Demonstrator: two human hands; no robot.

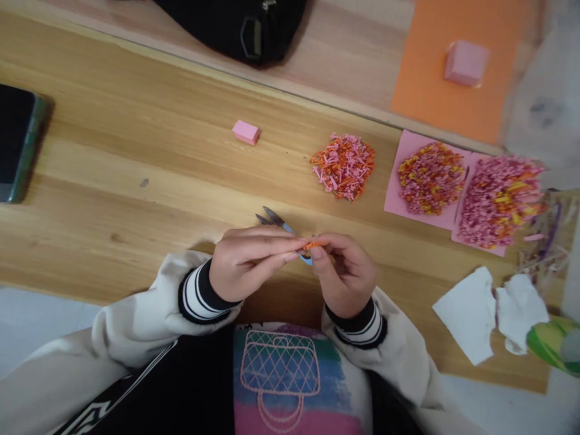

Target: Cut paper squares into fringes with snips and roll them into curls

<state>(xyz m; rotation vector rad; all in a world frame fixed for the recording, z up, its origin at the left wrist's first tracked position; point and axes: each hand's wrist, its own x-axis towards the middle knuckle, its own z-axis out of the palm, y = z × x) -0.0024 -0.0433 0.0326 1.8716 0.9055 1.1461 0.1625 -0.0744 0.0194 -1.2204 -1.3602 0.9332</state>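
Close to my body at the table edge, my left hand (251, 257) and my right hand (347, 272) meet fingertip to fingertip. Both are closed in a pinch on a small orange twisted paper strip (313, 245). Beneath my hands lies a pair of scissors (272, 216), dark blades pointing up and left, blue handles partly covered. Farther out on the wood sits a loose pile of tiny pink and orange twisted pieces (345, 168). A small stack of pink paper strips (246, 132) is to its left.
Two more heaps, one pink, orange and yellow (430, 178), another mostly pink (493, 202), rest on pink paper at right. Beyond them is an orange sheet (414, 78) with a pink block (466, 63). Torn white tissue (471, 317), a phone (18, 142) and a black bag (217, 24) lie around.
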